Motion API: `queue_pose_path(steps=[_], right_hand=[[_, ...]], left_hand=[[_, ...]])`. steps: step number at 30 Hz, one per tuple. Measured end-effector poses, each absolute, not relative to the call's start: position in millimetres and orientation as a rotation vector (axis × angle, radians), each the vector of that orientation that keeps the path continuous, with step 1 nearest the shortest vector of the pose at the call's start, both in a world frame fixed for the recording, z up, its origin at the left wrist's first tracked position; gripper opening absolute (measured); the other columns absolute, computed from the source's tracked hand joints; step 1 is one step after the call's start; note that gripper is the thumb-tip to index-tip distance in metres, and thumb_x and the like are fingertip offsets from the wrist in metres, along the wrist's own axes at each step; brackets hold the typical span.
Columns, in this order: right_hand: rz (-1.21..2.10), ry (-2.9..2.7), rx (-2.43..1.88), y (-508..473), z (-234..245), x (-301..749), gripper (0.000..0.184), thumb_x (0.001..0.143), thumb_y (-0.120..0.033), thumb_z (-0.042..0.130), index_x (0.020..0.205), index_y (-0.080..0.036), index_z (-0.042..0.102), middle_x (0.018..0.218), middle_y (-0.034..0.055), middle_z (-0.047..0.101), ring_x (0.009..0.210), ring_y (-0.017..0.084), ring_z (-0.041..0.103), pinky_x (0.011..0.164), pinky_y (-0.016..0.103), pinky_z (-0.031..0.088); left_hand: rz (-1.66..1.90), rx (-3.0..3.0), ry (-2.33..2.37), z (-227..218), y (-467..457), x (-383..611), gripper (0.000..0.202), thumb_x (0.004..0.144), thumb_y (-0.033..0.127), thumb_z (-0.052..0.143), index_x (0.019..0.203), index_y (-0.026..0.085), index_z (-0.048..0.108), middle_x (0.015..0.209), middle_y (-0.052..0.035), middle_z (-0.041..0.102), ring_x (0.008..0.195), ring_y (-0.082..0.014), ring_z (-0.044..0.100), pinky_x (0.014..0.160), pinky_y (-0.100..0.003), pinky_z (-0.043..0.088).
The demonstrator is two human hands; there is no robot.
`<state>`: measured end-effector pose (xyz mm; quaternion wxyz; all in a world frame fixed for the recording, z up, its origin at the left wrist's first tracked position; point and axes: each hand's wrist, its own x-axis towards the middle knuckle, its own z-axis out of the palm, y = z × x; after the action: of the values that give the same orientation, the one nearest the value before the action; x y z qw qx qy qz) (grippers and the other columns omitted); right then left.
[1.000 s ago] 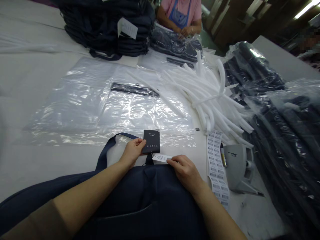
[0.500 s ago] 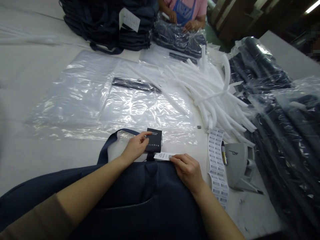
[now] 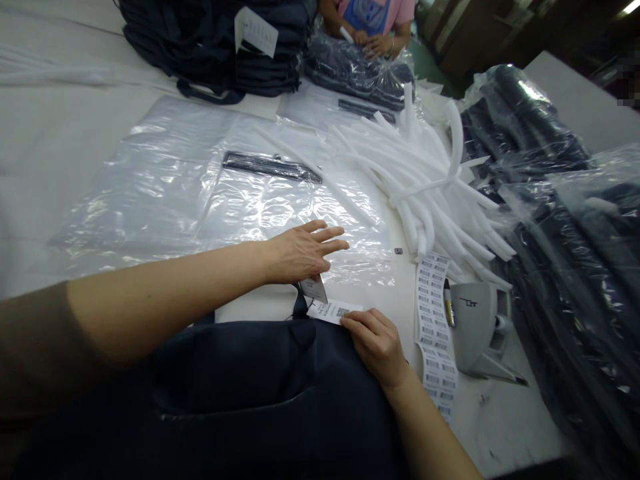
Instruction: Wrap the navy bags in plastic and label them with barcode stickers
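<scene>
A dark navy bag (image 3: 240, 380) lies in front of me at the bottom of the view. Over its top edge is my left hand (image 3: 297, 253), three fingers spread, the index finger curled down at a hang tag (image 3: 315, 291) whose pale side shows; the thumb is hidden. My right hand (image 3: 373, 340) pinches the right end of a white label (image 3: 327, 312) with small print and a square code, beside the bag's dark strap (image 3: 300, 303).
Clear plastic bags (image 3: 165, 180) lie flat beyond the bag. White foam rods (image 3: 425, 180), a barcode sticker strip (image 3: 433, 313), a marker (image 3: 449, 303) and a grey tape dispenser (image 3: 480, 327) are to the right. Wrapped dark bags (image 3: 575, 280) line the right; a stack (image 3: 210, 47) and a co-worker (image 3: 370, 27) are behind.
My left hand has rolled over and its fingers have spread. The tag beneath it has turned from its dark printed face to a pale side. My right hand stays on the white label.
</scene>
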<state>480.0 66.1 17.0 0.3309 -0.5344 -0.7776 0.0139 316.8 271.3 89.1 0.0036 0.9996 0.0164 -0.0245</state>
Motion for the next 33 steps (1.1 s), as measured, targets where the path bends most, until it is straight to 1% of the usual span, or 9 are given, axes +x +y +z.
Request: queue_pose_path(steps=[4, 6, 13, 19, 23, 26, 28, 30, 33], right_hand=[[0.031, -2.026, -1.415, 64.3, 14.8, 481.3, 0.03, 0.082, 0.001, 0.055, 0.101, -0.019, 0.067, 0.09, 0.007, 0.07, 0.075, 0.018, 0.058, 0.065, 0.032, 0.051], [0.037, -2.022, -1.42, 64.1, 13.4, 481.8, 0.03, 0.083, 0.001, 0.055, 0.102, -0.019, 0.067, 0.09, 0.0069, 0.07, 0.075, 0.018, 0.057, 0.065, 0.032, 0.051], [0.008, -2.008, -1.399, 63.6, 12.5, 481.6, 0.03, 0.082, 0.0, 0.057, 0.102, -0.02, 0.067, 0.089, 0.0065, 0.071, 0.074, 0.017, 0.057, 0.065, 0.031, 0.051], [0.031, -1.997, -1.407, 65.4, 12.4, 481.2, 0.028, 0.084, -0.003, 0.056, 0.101, -0.021, 0.067, 0.089, 0.0058, 0.071, 0.074, 0.017, 0.059, 0.065, 0.031, 0.052], [0.037, -1.992, -1.416, 65.1, 11.0, 481.4, 0.028, 0.084, -0.003, 0.055, 0.103, -0.022, 0.067, 0.089, 0.0056, 0.071, 0.074, 0.017, 0.058, 0.065, 0.031, 0.052], [0.041, -1.993, -1.415, 64.8, 9.8, 481.7, 0.029, 0.084, -0.004, 0.055, 0.103, -0.022, 0.067, 0.089, 0.0057, 0.071, 0.074, 0.017, 0.058, 0.065, 0.031, 0.051], [0.035, -1.999, -1.415, 65.0, 9.7, 481.4, 0.029, 0.084, -0.003, 0.055, 0.103, -0.021, 0.067, 0.09, 0.0058, 0.071, 0.074, 0.017, 0.058, 0.065, 0.031, 0.051], [0.027, -2.009, -1.415, 65.4, 10.4, 480.8, 0.029, 0.084, -0.002, 0.055, 0.103, -0.02, 0.067, 0.089, 0.0059, 0.071, 0.074, 0.017, 0.057, 0.064, 0.031, 0.05], [0.013, -2.024, -1.401, 66.0, 12.1, 479.9, 0.028, 0.082, -0.001, 0.057, 0.101, -0.018, 0.067, 0.088, 0.0064, 0.071, 0.073, 0.017, 0.055, 0.063, 0.032, 0.049]], left_hand=[[-0.589, 2.963, 0.229, 110.7, 276.9, 333.4, 0.016, 0.088, 0.029, 0.058, 0.096, 0.02, 0.069, 0.085, -0.0098, 0.068, 0.08, -0.0263, 0.062, 0.067, -0.034, 0.042], [-0.607, 2.815, 0.386, 109.4, 282.4, 335.5, 0.025, 0.084, 0.027, 0.059, 0.108, 0.025, 0.067, 0.081, -0.0068, 0.068, 0.072, -0.0235, 0.061, 0.058, -0.03, 0.038], [-0.444, 2.304, 0.673, 73.6, 313.9, 324.3, 0.033, 0.07, 0.029, 0.065, 0.103, 0.028, 0.069, 0.089, -0.0031, 0.066, 0.078, -0.0192, 0.06, 0.064, -0.026, 0.041], [-0.414, 1.711, 0.818, 51.6, 320.8, 306.7, 0.025, 0.066, 0.038, 0.068, 0.083, 0.02, 0.068, 0.072, -0.005, 0.067, 0.063, -0.0181, 0.06, 0.051, -0.024, 0.042], [-0.297, 1.399, 0.822, 41.8, 316.4, 292.8, 0.046, 0.066, 0.06, 0.067, 0.079, 0.016, 0.068, 0.077, -0.0105, 0.068, 0.07, -0.0188, 0.064, 0.063, -0.027, 0.053], [-0.192, 1.219, 0.764, 36.5, 313.3, 287.0, 0.048, 0.054, 0.048, 0.082, 0.088, 0.016, 0.07, 0.092, -0.0117, 0.07, 0.082, -0.0193, 0.066, 0.072, -0.026, 0.054], [-0.148, 1.24, 0.784, 34.8, 311.1, 287.4, 0.041, 0.051, 0.038, 0.085, 0.082, 0.016, 0.07, 0.08, -0.0083, 0.069, 0.067, -0.0153, 0.062, 0.058, -0.022, 0.05], [-0.103, 1.369, 0.853, 35.2, 308.7, 290.4, 0.031, 0.056, 0.039, 0.082, 0.071, 0.016, 0.068, 0.06, -0.0024, 0.06, 0.048, -0.0093, 0.048, 0.043, -0.02, 0.035], [-0.019, 1.654, 0.925, 39.6, 305.2, 296.1, 0.027, 0.064, 0.042, 0.077, 0.066, 0.017, 0.067, 0.053, 0.0013, 0.052, 0.048, -0.0083, 0.04, 0.043, -0.021, 0.027]])
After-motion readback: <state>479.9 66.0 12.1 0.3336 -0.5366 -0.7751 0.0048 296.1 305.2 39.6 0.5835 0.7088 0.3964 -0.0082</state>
